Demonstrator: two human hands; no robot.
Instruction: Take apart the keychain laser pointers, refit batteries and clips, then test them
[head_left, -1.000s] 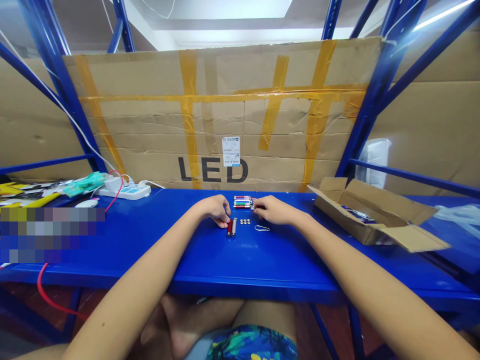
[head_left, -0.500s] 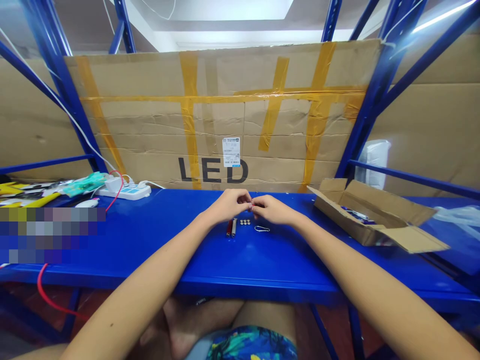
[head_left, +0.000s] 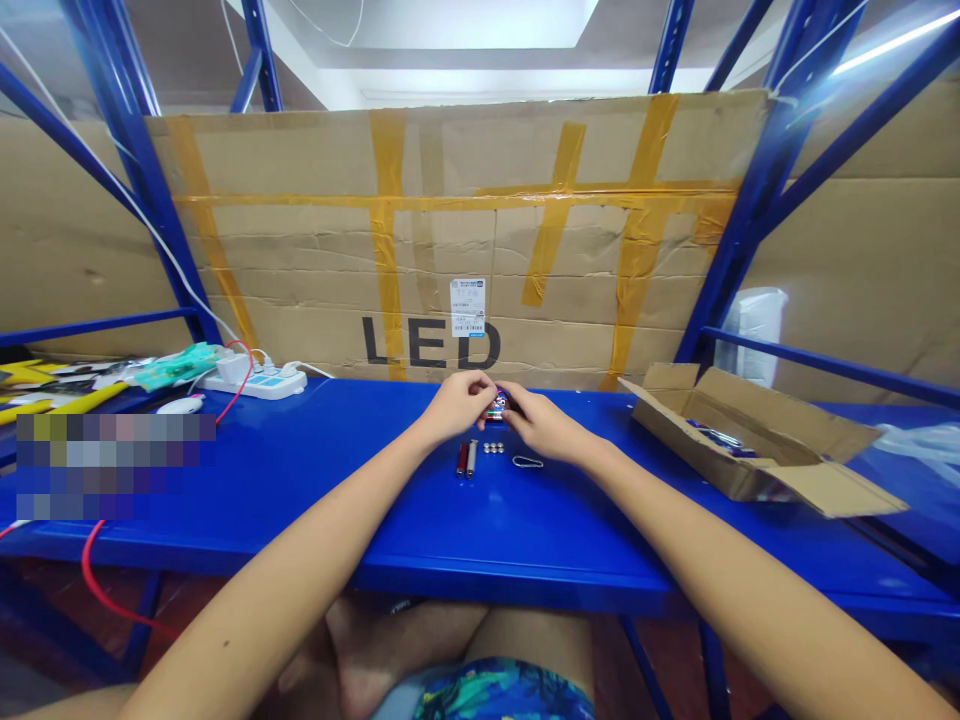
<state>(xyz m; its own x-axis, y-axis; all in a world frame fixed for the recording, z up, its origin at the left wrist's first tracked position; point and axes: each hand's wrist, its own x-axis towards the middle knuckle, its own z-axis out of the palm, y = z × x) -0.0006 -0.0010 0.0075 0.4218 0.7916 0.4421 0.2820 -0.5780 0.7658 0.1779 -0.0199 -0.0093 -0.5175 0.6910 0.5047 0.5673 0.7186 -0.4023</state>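
My left hand point(head_left: 456, 403) and my right hand point(head_left: 541, 420) meet over the far middle of the blue table, fingers bent and closed. Between them they hold a small dark piece with colourful print point(head_left: 498, 403), perhaps a card or packet; its edges are partly hidden by my fingers. Nearer to me lie a red metal tube point(head_left: 462, 460) and a silver metal tube point(head_left: 471, 460), side by side, like small torches. Beside these sit several button cells point(head_left: 493, 448) in short rows. A silver carabiner point(head_left: 528, 462) lies below my right hand.
An open cardboard box point(head_left: 750, 440) with metallic items inside stands at right. A white power strip point(head_left: 262, 382) and yellow-handled tools point(head_left: 82, 400) lie at left, with a red cable point(head_left: 94, 570). A large cardboard sheet point(head_left: 315, 260) backs the blue table point(head_left: 300, 450).
The printed face of the piece between my hands now shows, where only a bit of red was visible before. My hands have parted slightly. The view has shifted a little.
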